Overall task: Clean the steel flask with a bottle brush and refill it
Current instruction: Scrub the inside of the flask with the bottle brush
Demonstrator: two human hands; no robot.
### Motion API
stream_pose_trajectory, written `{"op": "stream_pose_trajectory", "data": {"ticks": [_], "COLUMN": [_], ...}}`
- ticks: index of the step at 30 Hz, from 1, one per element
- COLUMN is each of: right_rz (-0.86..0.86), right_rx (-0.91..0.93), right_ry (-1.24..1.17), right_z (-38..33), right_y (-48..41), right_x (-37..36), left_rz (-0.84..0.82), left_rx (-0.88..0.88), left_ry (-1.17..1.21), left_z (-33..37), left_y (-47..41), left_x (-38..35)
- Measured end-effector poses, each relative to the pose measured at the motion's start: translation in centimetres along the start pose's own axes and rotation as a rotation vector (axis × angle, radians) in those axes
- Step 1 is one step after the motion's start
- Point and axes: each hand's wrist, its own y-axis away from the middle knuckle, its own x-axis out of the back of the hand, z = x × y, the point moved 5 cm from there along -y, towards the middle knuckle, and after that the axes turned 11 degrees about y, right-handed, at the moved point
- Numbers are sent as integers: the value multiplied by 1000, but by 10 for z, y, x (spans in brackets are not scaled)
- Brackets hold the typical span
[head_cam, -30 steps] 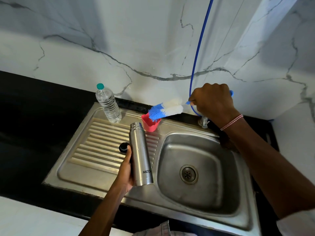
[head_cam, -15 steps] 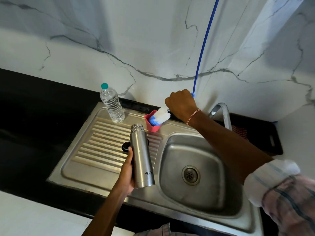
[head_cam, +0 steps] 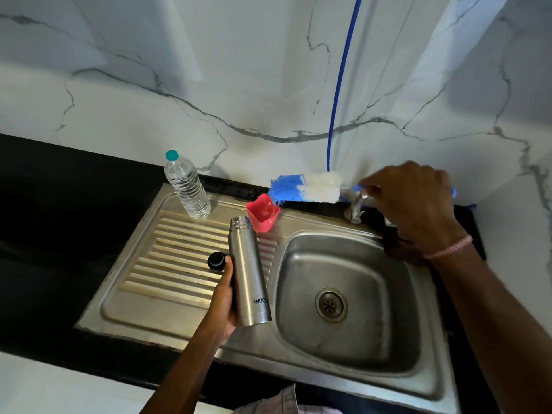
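Observation:
My left hand (head_cam: 222, 297) grips the steel flask (head_cam: 248, 271) upright and uncapped over the seam between drainboard and basin. Its black cap (head_cam: 217, 260) lies on the ribbed drainboard just left of the flask. My right hand (head_cam: 413, 204) holds the bottle brush (head_cam: 304, 189) by its blue handle, level above the back rim, blue-and-white bristles pointing left over the red cup (head_cam: 263, 213). The brush is out of the cup and apart from the flask.
A capped clear water bottle (head_cam: 187, 186) stands at the drainboard's back left. The steel sink (head_cam: 352, 297) basin with its drain lies to the right. The tap base (head_cam: 355, 209) sits under my right hand, a blue hose (head_cam: 340, 85) runs up the marble wall. Black counter surrounds the sink.
My right hand lifted the brush out of the red cup and drew it back to the right, level above the rim. The left hand still holds the flask in the same place.

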Motion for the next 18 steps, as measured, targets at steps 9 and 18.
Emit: {"op": "stream_pose_trajectory", "data": {"ticks": [9,18], "right_rz": [-262,-109], "right_rx": [-497,-596], "right_ry": [-766,-1268], "right_z": [-6,-28], "right_y": [120,171], "right_x": [-142,-199], "left_rz": [4,14], "left_rx": [16,22], "left_ry": [-45,-121], "left_z": [-8,-13], "left_y": [-10,-14], "left_x": [-22,-28]}}
